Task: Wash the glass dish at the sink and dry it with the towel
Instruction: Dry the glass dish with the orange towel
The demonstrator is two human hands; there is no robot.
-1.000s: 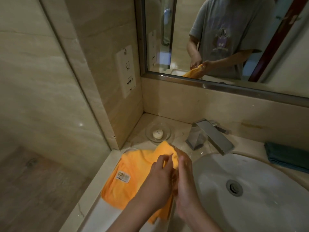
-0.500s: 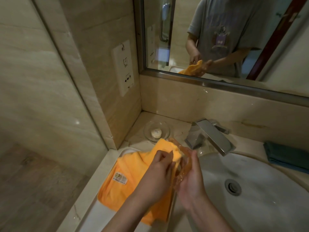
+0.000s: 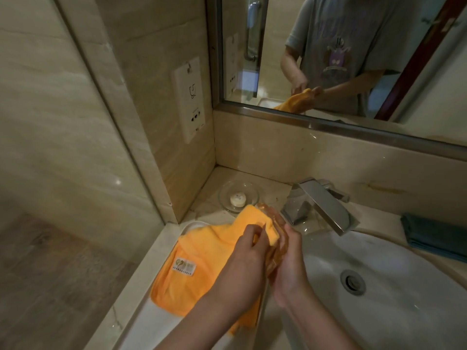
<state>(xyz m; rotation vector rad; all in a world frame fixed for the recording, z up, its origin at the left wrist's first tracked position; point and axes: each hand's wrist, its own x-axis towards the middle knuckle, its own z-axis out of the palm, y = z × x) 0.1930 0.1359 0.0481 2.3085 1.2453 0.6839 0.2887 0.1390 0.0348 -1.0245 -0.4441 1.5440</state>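
The towel drapes over the counter edge. The left hand pinches its upper fold against the dish, which the right hand grips upright on edge, left of the sink.

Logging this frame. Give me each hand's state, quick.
Left hand: pinches the orange towel.
Right hand: holds the glass dish.

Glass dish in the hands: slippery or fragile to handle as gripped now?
Probably slippery: the glass dish is smooth and clear, held on edge at the sink. Likely fragile if dropped against the hard basin. The orange towel, pinched by the left hand, should add grip; the right hand grips bare glass.
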